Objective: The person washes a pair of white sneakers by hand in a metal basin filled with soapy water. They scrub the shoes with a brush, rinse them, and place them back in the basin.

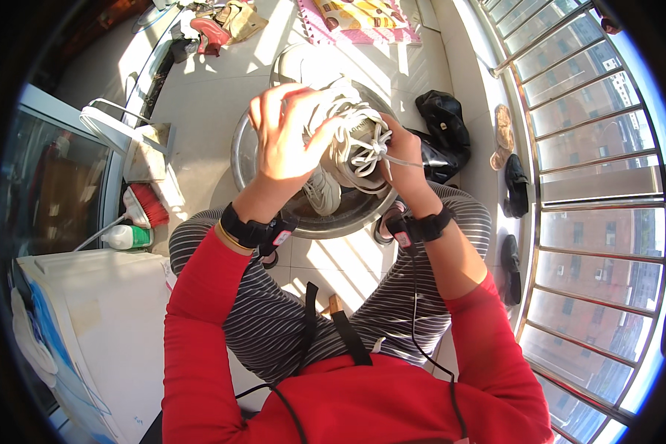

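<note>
We held a pale sneaker (351, 144) above the metal basin (248, 159) on the floor. Our left hand (285, 133) was clamped over its side, and our right hand (399, 152) pinched its white laces (377, 144). A second sneaker (322, 192) lay in the basin.

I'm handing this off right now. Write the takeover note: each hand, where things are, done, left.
Left hand: grip on the white sneaker, held above the metal basin.
Right hand: pinching the laces at the knot.
A second white sneaker lies in the basin.
Done: laces are threaded and gathered.
Left: whether the knot is finished can't be told.
</note>
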A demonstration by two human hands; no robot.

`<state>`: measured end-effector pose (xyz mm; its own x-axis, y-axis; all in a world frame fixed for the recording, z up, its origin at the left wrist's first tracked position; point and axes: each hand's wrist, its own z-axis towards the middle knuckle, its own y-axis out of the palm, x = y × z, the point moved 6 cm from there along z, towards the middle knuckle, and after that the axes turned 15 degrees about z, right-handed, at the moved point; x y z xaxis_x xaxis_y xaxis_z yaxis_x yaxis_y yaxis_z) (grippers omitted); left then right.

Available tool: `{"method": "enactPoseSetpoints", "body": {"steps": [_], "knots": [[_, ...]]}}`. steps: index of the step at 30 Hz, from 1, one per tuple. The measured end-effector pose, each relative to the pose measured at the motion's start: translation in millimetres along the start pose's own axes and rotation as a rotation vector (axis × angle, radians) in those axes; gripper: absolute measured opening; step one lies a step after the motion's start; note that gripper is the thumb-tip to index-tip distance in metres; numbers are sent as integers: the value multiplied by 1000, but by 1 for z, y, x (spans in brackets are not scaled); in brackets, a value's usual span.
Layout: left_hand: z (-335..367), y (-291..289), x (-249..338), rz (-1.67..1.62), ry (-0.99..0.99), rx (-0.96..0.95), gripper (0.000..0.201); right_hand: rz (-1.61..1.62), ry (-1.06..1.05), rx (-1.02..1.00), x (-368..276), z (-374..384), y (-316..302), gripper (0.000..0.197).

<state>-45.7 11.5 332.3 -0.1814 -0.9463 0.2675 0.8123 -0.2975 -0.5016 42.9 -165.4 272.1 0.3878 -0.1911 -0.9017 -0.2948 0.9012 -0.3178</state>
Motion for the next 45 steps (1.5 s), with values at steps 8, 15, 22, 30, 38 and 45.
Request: {"method": "enactPoseSetpoints", "body": {"steps": [8,15,22,30,38,45], "knots": [[-7,7,46,-54,171,-286,51,-97,-23,50,-3,4,-2,36],[-8,20,31,-100,133,-290,7,-261,122,-92,4,-1,11,34],[-23,53,-35,-945,-801,-415,17,-185,226,-109,9,-1,1,33],[-5,32,-45,-957,-812,-299,21,-20,247,-210,14,-5,2,38],[-13,46,-29,-863,-553,-705,44,-150,253,-148,14,-4,-15,36],[-10,50,-18,-655,-272,-527,16,-177,225,-223,13,-8,-14,37]]}}
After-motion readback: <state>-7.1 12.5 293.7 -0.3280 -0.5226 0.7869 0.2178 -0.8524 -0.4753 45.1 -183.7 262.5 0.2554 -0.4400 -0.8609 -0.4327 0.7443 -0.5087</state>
